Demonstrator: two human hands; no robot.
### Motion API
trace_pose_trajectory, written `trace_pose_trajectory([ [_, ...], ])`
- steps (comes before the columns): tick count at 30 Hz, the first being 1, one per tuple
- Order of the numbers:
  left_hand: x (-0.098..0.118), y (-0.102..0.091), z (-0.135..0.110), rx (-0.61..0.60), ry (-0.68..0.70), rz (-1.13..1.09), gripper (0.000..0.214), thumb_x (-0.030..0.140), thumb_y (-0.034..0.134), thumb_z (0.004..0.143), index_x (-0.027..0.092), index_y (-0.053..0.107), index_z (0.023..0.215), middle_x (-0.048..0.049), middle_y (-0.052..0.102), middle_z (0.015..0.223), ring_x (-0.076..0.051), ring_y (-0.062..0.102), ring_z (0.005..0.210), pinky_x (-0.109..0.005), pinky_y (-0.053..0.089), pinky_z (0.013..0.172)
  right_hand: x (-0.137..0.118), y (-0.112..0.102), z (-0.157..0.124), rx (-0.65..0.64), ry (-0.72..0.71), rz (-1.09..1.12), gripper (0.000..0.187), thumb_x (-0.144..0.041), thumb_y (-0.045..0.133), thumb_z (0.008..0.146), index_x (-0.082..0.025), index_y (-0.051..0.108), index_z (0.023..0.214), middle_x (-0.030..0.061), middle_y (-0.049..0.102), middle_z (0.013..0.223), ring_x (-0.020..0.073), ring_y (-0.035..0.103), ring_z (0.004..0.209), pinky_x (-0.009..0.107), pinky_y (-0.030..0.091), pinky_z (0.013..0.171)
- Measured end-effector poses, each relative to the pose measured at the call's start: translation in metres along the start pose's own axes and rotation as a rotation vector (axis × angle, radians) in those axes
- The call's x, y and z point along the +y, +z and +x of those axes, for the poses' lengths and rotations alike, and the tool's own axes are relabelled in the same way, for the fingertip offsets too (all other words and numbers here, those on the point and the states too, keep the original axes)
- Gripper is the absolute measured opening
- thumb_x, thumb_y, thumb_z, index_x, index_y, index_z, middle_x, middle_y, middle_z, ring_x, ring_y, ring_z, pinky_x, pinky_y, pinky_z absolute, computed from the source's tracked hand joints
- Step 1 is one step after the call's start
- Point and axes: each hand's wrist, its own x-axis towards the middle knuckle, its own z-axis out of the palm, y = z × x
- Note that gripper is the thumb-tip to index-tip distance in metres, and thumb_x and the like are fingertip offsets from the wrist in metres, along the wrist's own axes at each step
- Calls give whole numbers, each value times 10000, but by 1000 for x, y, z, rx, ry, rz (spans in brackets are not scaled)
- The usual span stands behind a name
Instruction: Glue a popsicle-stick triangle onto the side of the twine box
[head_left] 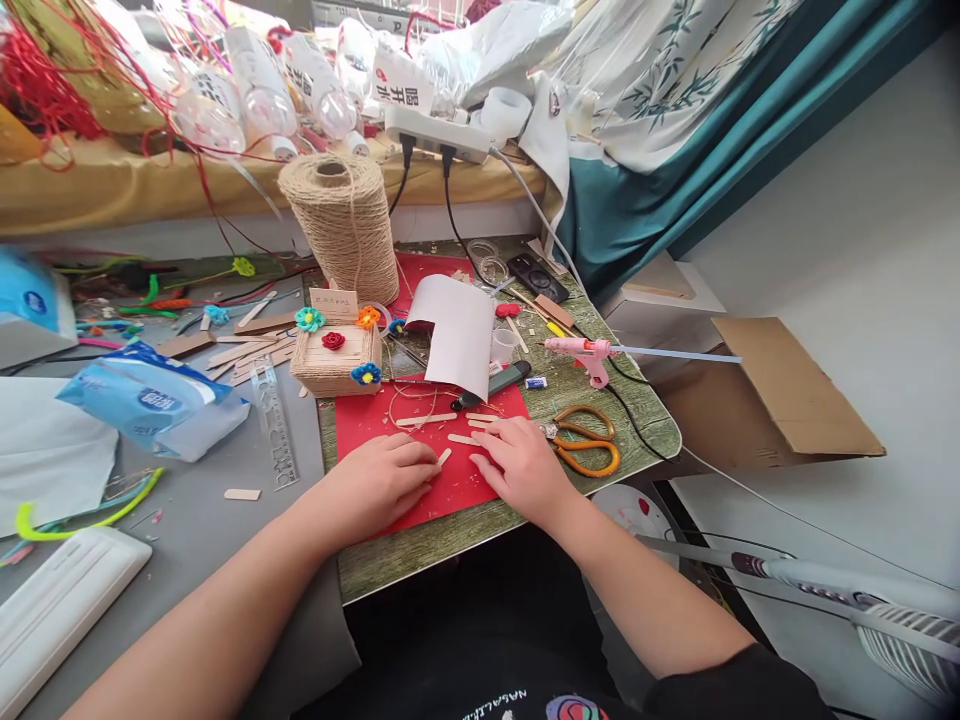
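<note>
My left hand (394, 478) rests low over the red paper (457, 490), its fingers curled together. From its fingertips pokes a short wooden craft stick (445, 457). Across from it, my right hand (525, 465) has its fingertips at the end of another craft stick (460, 439), with the thumb spread apart below. Just beyond both hands lie more craft sticks, one a longer stick (426, 420). Orange-handled scissors (589, 435) lie beside my right wrist; their blades are partly hidden. A twine-covered box (337, 358) with small flowers stands farther back on the left.
Behind the box stands a big twine spool (345, 230). A curled white sheet (457, 335) and a green cutter (495, 385) lie past the sticks. A pink glue gun (589, 355) sits near the right edge. Leftward are a clear ruler (274, 425) and a tissue pack (154, 400).
</note>
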Motion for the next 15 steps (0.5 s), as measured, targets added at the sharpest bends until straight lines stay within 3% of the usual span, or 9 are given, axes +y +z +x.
trace_pose_trajectory([
  [4,-3,2,0,-34,44,33,312,154,546,1014,223,708,1271,-90,720,1317,-236,686,1114,-421,552,1000,-7,9,11,3,62,-3,123,-258,635,1002,-214,748,1025,106,711,1014,278,598,968,463,516,879],
  [7,-1,2,1,-21,30,30,313,136,574,995,222,711,1263,-92,741,1281,-228,703,1098,-403,558,985,-8,10,14,-13,99,3,109,-204,646,983,-209,711,896,87,705,939,261,591,910,436,520,846],
  [15,6,4,3,-24,63,145,316,98,619,951,163,712,1246,-133,739,1218,-267,691,1026,-432,587,918,-11,10,5,-47,131,34,119,-165,643,977,-215,642,869,57,707,877,245,629,870,410,521,850],
])
